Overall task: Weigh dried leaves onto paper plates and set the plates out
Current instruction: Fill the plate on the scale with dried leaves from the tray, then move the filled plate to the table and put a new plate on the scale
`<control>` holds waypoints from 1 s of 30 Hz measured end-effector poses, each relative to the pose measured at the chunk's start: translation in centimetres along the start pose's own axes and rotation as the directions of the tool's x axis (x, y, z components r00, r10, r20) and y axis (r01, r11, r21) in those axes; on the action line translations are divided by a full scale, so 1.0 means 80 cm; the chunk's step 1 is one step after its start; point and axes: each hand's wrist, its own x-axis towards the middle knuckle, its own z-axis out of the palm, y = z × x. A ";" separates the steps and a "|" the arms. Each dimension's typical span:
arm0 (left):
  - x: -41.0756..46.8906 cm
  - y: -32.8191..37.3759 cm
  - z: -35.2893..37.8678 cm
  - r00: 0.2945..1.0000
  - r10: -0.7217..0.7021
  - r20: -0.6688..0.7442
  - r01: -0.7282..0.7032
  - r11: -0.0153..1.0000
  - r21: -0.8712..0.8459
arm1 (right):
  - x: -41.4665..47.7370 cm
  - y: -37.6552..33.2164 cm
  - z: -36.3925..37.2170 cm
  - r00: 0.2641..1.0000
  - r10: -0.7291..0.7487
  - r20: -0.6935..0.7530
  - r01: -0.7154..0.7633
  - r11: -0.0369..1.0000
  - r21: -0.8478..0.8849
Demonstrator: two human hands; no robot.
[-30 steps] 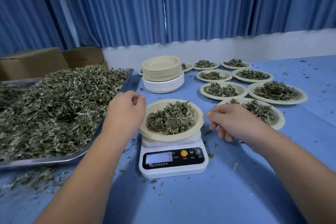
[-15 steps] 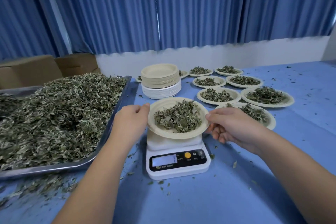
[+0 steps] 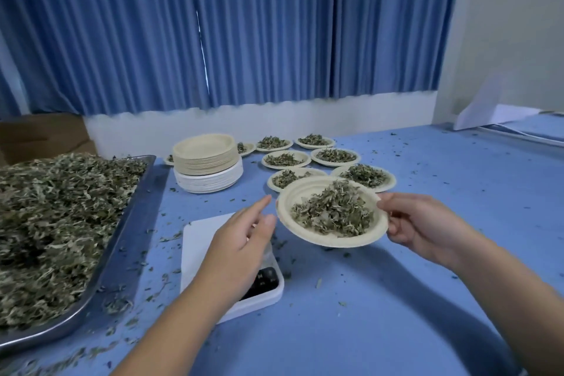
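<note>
**One more portion weighed, plenty left in the tray**

My right hand (image 3: 427, 226) grips the paper plate (image 3: 337, 240) by its near-right rim, thumb on top and fingers curled under. The plate hangs in the air, tilted a little, with a heap of dried leaves (image 3: 334, 212) on it. My left hand (image 3: 241, 241) is open, fingers loosely straight, and holds nothing. It hovers just left of the plate's rim, above the scale (image 3: 201, 241), whose platform is bare.

I judge this portion weighed, with only the setting-down left. Just beyond my right hand sit the filled plates (image 3: 363, 175), several in rough rows, the nearest partly hidden behind the one I carry. I cannot tell their exact number. The free table (image 3: 427, 299) on the near side of that group looks the natural spot.

There is much to go, I think. Beyond my left hand the stack of empty plates (image 3: 207, 162) stands tall. Further left the tray (image 3: 134, 192) is heaped with loose leaves (image 3: 61, 217). So the job seems early to midway: set this plate out, take a fresh one, weigh again.
</note>
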 end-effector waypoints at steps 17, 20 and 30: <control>-0.006 -0.005 0.009 0.979 0.165 0.118 -0.196 0.917 0.347 | 0.002 0.015 -0.148 0.856 0.105 -0.507 0.022 0.971 0.238; -0.006 -0.005 0.008 0.980 0.170 0.106 -0.197 0.918 0.345 | 0.005 0.016 -0.144 0.848 0.111 -0.519 0.003 0.977 0.214; -0.006 -0.005 0.004 0.983 0.162 0.090 -0.183 0.925 0.332 | -0.008 0.017 -0.138 0.828 0.087 -0.553 0.006 0.987 0.163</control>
